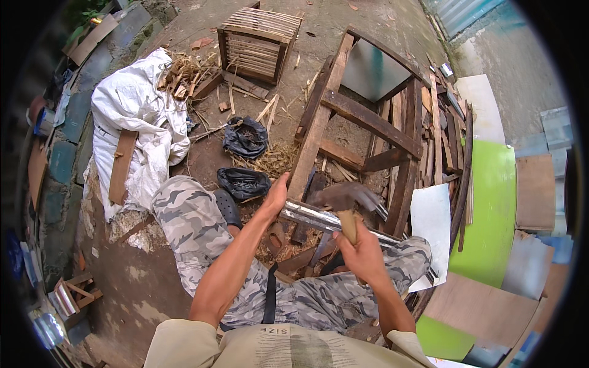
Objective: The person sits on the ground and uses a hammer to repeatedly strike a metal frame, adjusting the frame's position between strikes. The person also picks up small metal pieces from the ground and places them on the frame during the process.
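Observation:
A wooden frame (311,144) of dark beams and crosspieces stands tilted in front of me, its near end at my lap. Along that near end runs a shiny metal strip (313,216). My left hand (278,195) is closed around the frame's near left corner, beside the strip; its fingertips are partly hidden. In my right hand (363,250) is a hammer (348,226), gripped by its light wooden handle. The hammer's head is smeared by motion just above the strip. A grey sheet panel (371,72) shows through the frame's far opening.
Two black plastic bags (245,137) sit open left of the frame. A slatted wooden crate (257,46) stands farther back. White sacking (132,110) and wood scraps lie left. Stacked planks (437,129), a white sheet (429,227) and a green panel (485,202) lie right.

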{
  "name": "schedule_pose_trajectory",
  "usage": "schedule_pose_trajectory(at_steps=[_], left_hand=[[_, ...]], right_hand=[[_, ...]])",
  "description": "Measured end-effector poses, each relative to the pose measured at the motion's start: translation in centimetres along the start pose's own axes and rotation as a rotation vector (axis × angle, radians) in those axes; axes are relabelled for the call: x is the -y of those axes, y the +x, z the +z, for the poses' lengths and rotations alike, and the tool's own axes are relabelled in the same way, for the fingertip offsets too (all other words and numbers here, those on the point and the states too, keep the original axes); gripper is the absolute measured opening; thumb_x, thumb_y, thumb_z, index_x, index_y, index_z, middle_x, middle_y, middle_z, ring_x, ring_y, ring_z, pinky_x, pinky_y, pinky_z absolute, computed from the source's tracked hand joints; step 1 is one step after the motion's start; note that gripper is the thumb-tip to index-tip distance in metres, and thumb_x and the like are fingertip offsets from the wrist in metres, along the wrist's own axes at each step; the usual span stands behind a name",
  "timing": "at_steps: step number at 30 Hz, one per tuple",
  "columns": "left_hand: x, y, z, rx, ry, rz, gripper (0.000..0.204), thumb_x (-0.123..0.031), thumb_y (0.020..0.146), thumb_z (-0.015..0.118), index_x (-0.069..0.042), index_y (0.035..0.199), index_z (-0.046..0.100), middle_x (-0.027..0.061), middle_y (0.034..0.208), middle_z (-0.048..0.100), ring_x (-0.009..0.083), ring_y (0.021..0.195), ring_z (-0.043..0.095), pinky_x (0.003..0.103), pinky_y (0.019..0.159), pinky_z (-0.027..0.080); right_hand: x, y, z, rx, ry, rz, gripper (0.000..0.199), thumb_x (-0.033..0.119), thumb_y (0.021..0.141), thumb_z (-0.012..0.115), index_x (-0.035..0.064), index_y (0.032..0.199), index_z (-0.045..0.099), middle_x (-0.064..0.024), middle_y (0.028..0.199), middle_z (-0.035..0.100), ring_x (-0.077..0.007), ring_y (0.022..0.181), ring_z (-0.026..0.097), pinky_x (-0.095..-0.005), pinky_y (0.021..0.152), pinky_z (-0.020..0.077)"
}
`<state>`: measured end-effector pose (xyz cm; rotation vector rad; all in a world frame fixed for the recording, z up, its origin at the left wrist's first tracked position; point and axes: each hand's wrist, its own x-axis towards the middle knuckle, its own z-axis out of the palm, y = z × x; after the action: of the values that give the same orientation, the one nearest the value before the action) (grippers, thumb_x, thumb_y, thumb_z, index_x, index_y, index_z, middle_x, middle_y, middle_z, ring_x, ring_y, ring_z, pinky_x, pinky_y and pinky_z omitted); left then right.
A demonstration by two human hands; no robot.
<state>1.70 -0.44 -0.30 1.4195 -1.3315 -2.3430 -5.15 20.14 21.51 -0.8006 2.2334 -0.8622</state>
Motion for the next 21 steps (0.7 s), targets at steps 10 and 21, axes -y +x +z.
schedule_pose_trajectory(at_steps=[10,21], left_hand=[[-2.6,-2.6,1.5,0.147,-0.028,-0.039,0.065,-0.045,0.107,0.034,0.006,0.146,0.045,0.0172,0.143,0.053,0.0256,0.127,0.051,0.035,0.109,0.036],[-0.7,-0.7,-0.1,0.204,0.047,0.051,0.072,-0.050,0.107,0.034,0.004,0.154,0.033,0.0182,0.161,0.035,0.0282,0.149,0.032,0.036,0.121,0.021]], right_hand=[[-1.3,0.2,1.2,0.061,-0.093,-0.099,0.027,0.020,0.095,0.065,-0.0018,0.107,0.054,-0.0263,0.073,0.061,-0.0524,0.071,0.059,-0.0490,0.063,0.0490],[0.9,0.1,-1.5,-0.092,0.380,0.124,0.022,0.019,0.099,0.066,0.0002,0.106,0.057,0.0001,0.062,0.052,-0.0068,0.043,0.048,-0.0256,0.039,0.0377]])
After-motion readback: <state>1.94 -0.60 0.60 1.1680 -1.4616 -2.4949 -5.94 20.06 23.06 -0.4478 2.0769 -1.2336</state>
